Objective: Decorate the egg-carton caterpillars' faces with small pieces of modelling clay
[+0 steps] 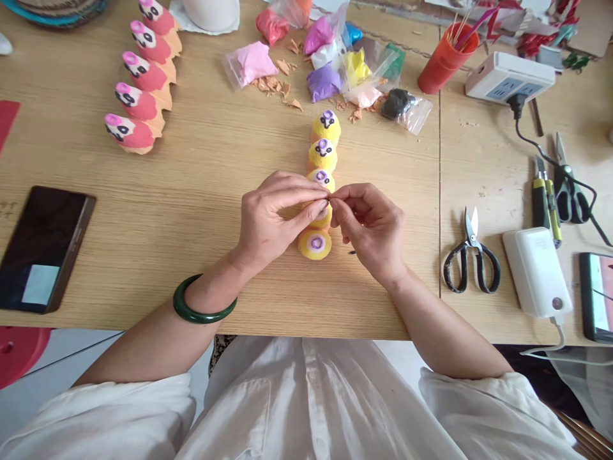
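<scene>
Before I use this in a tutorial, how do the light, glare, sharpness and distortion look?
Head view: light looks soft, shadows faint; head view: a pale patch on the far-left phone, perhaps a reflection; head view: left hand and right hand fairly sharp, anything between them too small to make out; head view: edges seem stretched.

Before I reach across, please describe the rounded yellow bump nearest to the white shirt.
On the light wooden table, a row of rounded yellow bumps runs beneath the bare left hand and right hand. Follow it to the end nearest the white shirt. The end bump shows a purple ring but no black marks, unlike the three farthest bumps.
</scene>
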A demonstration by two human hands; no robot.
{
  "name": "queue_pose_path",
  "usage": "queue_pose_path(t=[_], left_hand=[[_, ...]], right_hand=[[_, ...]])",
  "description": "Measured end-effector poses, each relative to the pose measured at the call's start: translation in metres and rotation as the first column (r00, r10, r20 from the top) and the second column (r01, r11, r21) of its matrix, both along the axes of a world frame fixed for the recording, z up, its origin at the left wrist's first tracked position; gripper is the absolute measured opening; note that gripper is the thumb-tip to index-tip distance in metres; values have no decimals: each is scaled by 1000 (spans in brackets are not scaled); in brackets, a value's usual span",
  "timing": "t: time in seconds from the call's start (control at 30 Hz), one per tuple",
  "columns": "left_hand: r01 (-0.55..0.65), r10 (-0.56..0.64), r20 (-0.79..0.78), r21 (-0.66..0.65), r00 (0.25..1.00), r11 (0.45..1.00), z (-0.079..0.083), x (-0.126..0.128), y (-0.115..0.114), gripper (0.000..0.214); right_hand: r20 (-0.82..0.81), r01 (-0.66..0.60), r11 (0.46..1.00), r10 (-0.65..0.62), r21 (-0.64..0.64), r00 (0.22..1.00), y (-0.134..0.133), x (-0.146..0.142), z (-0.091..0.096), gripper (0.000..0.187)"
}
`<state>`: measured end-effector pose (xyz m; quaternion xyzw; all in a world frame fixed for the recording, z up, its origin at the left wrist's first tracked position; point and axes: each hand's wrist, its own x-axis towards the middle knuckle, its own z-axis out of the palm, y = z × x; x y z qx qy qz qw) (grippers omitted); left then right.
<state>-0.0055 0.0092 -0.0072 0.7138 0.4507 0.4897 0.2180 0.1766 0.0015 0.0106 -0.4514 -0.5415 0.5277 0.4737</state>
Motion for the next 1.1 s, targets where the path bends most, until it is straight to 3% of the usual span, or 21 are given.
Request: queue_pose_path(t=[0.23,0.33,0.5,0.67,0.87,1.1], left_hand=[[15,27,218,-186,975,982,2,2,-3,10],[32,27,279,-206,960,978,2,3,-5,9],[68,-12,259,-208,966,976,4,4,-6,10],[99,-38,274,-210,961,973,5,5,-7,11],[119,-43,292,-250,955,961,9,4,-10,16],[114,-35,290,-262,956,958,10,5,-9,16]], right_hand=[[-42,22,1000,-22,-5,999,2,2,-2,32],[-40,24,1000,-24,0,999,1,1,-3,34],[47,48,996,-52,81,998,-4,-1,-1,34],[144,56,972,-91,230,985,-5,-1,-5,17],[198,36,884,-144,465,970,0,1,-16,8],[237,22,874,-156,486,959,-1,2,-18,8]])
